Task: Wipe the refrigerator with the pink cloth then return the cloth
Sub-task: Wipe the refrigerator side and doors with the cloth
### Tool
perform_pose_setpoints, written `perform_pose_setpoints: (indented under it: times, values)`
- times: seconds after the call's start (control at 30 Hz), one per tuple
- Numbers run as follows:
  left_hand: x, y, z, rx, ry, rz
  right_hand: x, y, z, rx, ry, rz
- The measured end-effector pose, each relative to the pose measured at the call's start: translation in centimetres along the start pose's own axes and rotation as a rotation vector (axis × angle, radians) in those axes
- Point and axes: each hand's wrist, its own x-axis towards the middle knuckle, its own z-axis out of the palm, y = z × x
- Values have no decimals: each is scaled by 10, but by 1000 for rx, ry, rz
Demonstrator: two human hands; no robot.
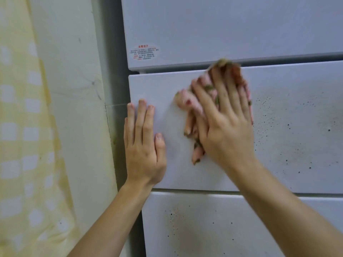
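pink cloth (187, 102) sits under our straight-fingered right hand (225, 130) on the middle panel (161, 86) of the refrigerator (222, 25); our left hand (143, 147) lies flat beside. dark specks (288, 125) dot the right and below, so wiping seems partway.

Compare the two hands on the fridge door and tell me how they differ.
The left hand lies bare on the refrigerator; the right hand presses the pink cloth against it. The left hand sits at the panel's left edge; the right hand is higher, nearer the middle. The left hand looks sharp, the right hand blurred. Both lie flat, fingers up, on the same panel.
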Motion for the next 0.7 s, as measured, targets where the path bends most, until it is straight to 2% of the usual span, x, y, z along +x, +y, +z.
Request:
perform_pose_setpoints:
  times: [0.13, 0.27, 0.43, 0.53, 0.6, 0.7]
  values:
    - [-1, 2, 3, 41, 16, -11, 27, 3, 1, -55, 82, 118]
    - [-1, 1, 4, 51, 35, -9, -16, -5, -3, -48, 65, 136]
    - [-1, 6, 5, 90, 45, -23, -113, -6, -19, -32, -175, 65]
    - [-2, 13, 9, 137, 34, 4, -131, 1, -26, -53, -282, 5]
    - [-3, 16, 11, 169, 17, 44, -122, 6, -28, -56, -269, -5]
    - [-3, 17, 12, 171, 12, 37, -87, 13, -27, -38, -152, 43]
